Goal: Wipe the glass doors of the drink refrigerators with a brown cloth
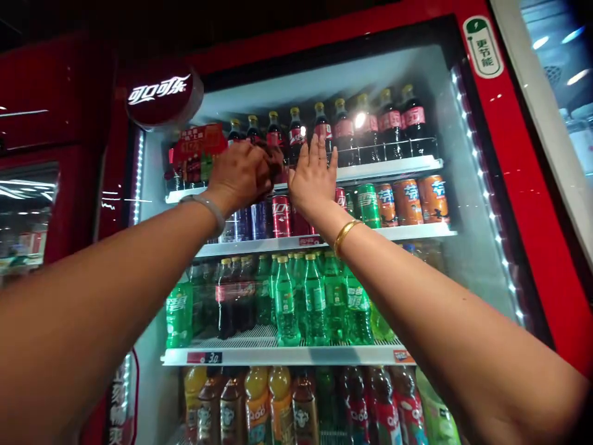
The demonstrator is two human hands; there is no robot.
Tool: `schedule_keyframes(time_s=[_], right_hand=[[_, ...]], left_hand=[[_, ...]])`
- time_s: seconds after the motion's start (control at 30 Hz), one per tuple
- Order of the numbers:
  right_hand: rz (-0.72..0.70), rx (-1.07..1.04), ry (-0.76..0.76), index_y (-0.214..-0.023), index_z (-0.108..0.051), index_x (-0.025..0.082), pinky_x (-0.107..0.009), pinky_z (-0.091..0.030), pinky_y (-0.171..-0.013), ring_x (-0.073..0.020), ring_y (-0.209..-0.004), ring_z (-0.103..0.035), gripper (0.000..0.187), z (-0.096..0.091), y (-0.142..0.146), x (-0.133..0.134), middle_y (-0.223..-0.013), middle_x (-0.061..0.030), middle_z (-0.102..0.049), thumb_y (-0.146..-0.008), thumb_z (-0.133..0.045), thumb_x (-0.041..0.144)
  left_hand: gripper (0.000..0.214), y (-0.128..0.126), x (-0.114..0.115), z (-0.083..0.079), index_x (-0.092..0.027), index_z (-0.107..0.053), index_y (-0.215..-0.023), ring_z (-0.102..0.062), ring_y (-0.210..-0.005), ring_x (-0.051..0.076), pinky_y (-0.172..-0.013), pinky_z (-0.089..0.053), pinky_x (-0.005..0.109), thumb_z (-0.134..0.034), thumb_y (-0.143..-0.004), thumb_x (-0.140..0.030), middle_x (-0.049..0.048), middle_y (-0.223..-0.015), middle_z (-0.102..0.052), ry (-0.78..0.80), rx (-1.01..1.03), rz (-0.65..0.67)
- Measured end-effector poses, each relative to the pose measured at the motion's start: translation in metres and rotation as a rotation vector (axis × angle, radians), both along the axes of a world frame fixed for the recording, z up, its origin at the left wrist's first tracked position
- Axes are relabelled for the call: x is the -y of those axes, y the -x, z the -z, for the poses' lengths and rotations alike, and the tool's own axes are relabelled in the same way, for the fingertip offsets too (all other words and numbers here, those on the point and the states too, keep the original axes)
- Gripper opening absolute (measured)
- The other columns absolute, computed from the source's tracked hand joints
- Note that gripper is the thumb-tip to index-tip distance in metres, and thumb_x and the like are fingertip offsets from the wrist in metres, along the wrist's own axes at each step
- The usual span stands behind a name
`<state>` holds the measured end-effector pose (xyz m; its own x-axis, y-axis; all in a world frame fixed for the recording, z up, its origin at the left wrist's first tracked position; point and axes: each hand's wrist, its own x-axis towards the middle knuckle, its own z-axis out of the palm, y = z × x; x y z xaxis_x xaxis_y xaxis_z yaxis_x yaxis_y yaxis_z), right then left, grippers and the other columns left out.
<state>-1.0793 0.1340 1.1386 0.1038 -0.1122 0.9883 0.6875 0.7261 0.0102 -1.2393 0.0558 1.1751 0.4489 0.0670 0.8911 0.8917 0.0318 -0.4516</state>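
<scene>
Facing the red drinks cooler (519, 123), you have both arms extended to the glass door (384, 69), which stands directly ahead and spans most of the view. Your right hand (315, 176) is open, fingers extended upward and slightly spread, its back toward you and its palm toward the glass; a gold bracelet (341, 238) encircles that wrist. Your left hand (238, 172) is curled beside it, at nearly the same height, with a grey bangle (214, 211) at the wrist. A dark patch (274, 159) adjoins the left fingers; you cannot tell whether it is a held item or a reflection, so the grip remains undetermined. Behind the glass, the top shelf (393, 167) carries dark bottles (414, 117) with yellow caps. On the shelf below, note a red can (280, 216) beneath the gap between your hands, and a green can (369, 206) and orange cans (410, 203) farther right. The next level holds green bottles (315, 300), and the lowest visible row includes orange-coloured bottles (257, 402). A round sign (160, 102) with white characters sits at the upper left; a red card (201, 142) shows below it, near your left hand.
</scene>
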Motion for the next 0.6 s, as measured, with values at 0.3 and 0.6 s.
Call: schedule_keyframes(time_s=[0.3, 0.6], right_hand=[[0.159, 0.111, 0.007, -0.157, -0.041, 0.004, -0.059, -0.011, -0.137, -0.0311, -0.165, -0.022, 0.059, 0.008, 0.012, 0.011, -0.173, -0.02, -0.028, -0.103, -0.036, 0.026], [0.224, 0.28, -0.021, -0.157, -0.045, 0.02, -0.052, -0.017, -0.137, -0.0233, -0.163, -0.027, 0.055, 0.015, 0.011, 0.023, -0.171, -0.0051, -0.037, -0.104, -0.036, 0.028]], left_hand=[[0.032, 0.015, -0.003, 0.023, -0.024, -0.065, -0.115, -0.06, -0.121, 0.033, -0.103, -0.048, 0.053, -0.066, -0.086, -0.039, 0.0078, -0.127, -0.071, -0.031, -0.216, 0.085], [0.037, 0.004, -0.004, 0.032, -0.023, -0.064, -0.13, -0.06, -0.116, 0.038, -0.091, -0.048, 0.056, -0.056, -0.096, -0.037, 0.0137, -0.122, -0.069, -0.119, -0.007, 0.113]])
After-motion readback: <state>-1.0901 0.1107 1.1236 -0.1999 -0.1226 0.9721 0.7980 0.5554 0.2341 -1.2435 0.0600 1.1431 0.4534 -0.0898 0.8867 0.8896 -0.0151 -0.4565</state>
